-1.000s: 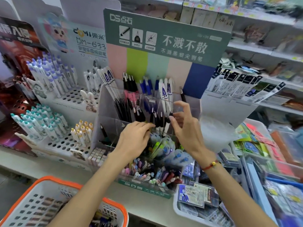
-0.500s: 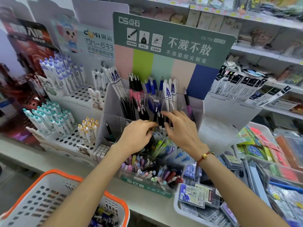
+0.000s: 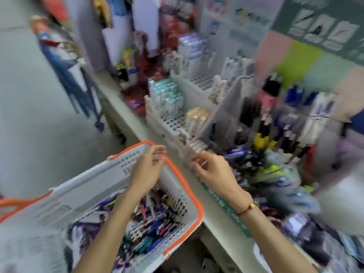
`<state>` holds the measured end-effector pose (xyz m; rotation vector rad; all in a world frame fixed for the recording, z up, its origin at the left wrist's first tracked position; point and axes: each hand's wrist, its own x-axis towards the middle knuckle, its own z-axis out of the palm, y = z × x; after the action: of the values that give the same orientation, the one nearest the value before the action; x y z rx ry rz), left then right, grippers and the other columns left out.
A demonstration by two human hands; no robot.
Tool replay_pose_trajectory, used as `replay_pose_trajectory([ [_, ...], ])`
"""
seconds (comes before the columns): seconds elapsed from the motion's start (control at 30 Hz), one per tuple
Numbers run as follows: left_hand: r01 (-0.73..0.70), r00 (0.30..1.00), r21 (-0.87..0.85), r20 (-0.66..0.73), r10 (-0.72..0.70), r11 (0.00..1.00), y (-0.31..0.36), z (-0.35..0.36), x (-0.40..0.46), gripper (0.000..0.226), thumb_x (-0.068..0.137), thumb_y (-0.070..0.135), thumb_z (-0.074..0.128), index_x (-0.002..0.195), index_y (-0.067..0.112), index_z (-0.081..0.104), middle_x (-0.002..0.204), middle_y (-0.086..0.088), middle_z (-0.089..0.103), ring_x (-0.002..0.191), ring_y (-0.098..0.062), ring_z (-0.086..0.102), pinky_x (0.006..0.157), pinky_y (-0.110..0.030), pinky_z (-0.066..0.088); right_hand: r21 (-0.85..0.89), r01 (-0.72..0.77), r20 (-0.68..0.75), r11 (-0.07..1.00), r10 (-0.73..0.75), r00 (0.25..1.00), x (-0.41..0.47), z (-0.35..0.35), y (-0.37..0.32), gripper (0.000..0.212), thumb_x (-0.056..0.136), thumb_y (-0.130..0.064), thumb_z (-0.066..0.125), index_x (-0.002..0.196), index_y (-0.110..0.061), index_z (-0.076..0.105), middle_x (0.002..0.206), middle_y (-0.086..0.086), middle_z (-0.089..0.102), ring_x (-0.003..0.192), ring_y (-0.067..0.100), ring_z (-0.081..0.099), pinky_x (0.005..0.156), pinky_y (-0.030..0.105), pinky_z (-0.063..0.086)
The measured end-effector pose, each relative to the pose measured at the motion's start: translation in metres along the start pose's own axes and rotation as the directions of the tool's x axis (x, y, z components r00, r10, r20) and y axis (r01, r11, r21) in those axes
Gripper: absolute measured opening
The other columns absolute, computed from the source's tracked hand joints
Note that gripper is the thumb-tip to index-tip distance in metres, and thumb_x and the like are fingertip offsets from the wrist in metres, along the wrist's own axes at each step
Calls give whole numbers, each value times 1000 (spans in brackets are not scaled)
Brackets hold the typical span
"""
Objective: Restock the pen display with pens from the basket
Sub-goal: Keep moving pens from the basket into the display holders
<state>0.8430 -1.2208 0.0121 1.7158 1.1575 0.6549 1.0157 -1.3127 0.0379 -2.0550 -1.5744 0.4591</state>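
Both hands empty, fingers loosely curled — left hand (image 3: 146, 170) over orange-rimmed basket (image 3: 182, 180), right hand (image 3: 213, 170) just beside it; pens (image 3: 149, 223) heaped inside, probably mixed (blurred): pinch one barrel cleanly, then carry to pen display (image 3: 266, 119) beyond basket.

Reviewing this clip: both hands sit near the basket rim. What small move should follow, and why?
Probably lower the left hand into the basket to pick up pens. It hovers over the far rim, above the loose pile, and appears empty, though blur hides detail. The right hand is over the shelf edge, also seemingly empty.
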Motion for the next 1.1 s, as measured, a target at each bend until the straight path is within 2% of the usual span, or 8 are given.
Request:
replay_pose_trajectory([
  [0.13, 195, 966, 62, -184, -181, 979, -62, -47, -40, 23, 92, 8, 57, 106, 25, 62, 106, 10, 67, 93, -13, 66, 86, -26, 48, -5, 65, 271, 998, -61, 961, 11, 73, -24, 17, 93, -27, 58, 104, -24, 71, 92, -4, 72, 85, 17, 66, 73, 36, 52],
  [0.3, 398, 893, 33, -241, -379, 917, -127, -90, -89, 22, 95, 9, 56, 107, 27, 59, 105, 10, 66, 101, -15, 65, 90, -34, 51, -5, 153, 512, 988, -129, 849, 11, 157, -44, 19, 97, -30, 55, 102, -18, 69, 83, -3, 67, 81, 21, 64, 66, 36, 50],
  [0.53, 681, 732, 137, -180, -658, 720, -224, -95, -120, 33, 103, 25, 44, 133, 18, 55, 139, -2, 54, 118, -21, 57, 90, -30, 44, -144, 131, 719, 981, 13, 695, 5, 265, -32, 31, 102, -30, 45, 110, -9, 67, 103, 17, 70, 90, 36, 65, 73, 49, 54],
  [0.63, 734, 668, 253, -104, -737, 630, -268, -79, -120, 32, 101, 27, 47, 132, 19, 51, 134, -4, 57, 118, -24, 56, 96, -32, 44, -191, 148, 778, 970, 57, 626, -2, 294, -22, 28, 102, -26, 45, 116, -10, 63, 111, 14, 69, 92, 34, 65, 75, 44, 55],
  [0.73, 723, 600, 406, 32, -799, 559, -297, -58, -121, 37, 95, 42, 58, 117, 16, 44, 108, -6, 57, 96, -25, 57, 83, -35, 47, -251, 274, 823, 928, 56, 565, -11, 316, -17, 37, 101, -33, 48, 134, -16, 49, 133, 6, 56, 106, 25, 61, 83, 38, 53],
  [0.9, 520, 686, 713, -20, -727, 471, -324, -26, -126, 90, 81, 60, 66, 148, 16, 25, 146, -6, 39, 134, -32, 36, 109, -41, 33, -420, 430, 817, 799, 126, 563, -26, 349, -37, 71, 96, -58, 45, 135, 1, 40, 135, 16, 46, 117, 29, 53, 82, 36, 50],
  [0.97, 436, 739, 785, -34, -672, 440, -329, -23, -126, 87, 83, 59, 63, 149, 17, 25, 147, -5, 39, 136, -30, 33, 112, -42, 29, -465, 348, 778, 814, 188, 599, -31, 364, -43, 79, 95, -64, 36, 135, 5, 39, 138, 18, 43, 122, 29, 50, 87, 36, 50],
  [1.1, 435, 789, 786, -98, -606, 439, -334, -29, -120, 52, 85, 45, 64, 130, 23, 54, 131, -5, 50, 132, -27, 35, 107, -39, 28, -470, 182, 657, 864, 204, 726, -33, 390, -52, 80, 99, -59, 34, 140, 10, 30, 141, 22, 41, 127, 30, 48, 96, 34, 46],
])
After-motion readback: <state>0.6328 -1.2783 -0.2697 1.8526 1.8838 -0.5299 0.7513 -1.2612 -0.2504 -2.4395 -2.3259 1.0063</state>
